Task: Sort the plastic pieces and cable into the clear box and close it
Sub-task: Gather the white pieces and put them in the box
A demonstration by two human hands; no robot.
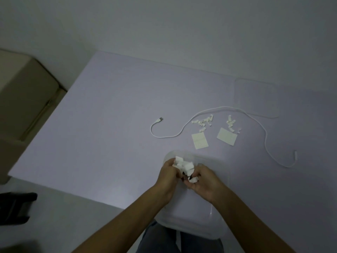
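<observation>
A clear box (217, 212) sits at the near edge of the pale table, partly under my forearms. Above its far end, my left hand (168, 177) and my right hand (202, 181) together hold a bunch of white plastic pieces (184, 166), fingers curled round them. A white cable (215, 109) snakes across the table beyond, its USB plug (160, 119) at the left and its other end (295, 155) at the right. Small white pieces (204, 122) and another cluster of small pieces (231, 123) lie inside the cable's loop, with two flat pale sheets (199, 140), (227, 136) beside them.
The clear lid (255, 95) lies flat at the table's far right, hard to make out. A cardboard box (27, 92) stands off the table's left edge. A dark object (16, 207) lies on the floor at lower left. A wall rises behind the table.
</observation>
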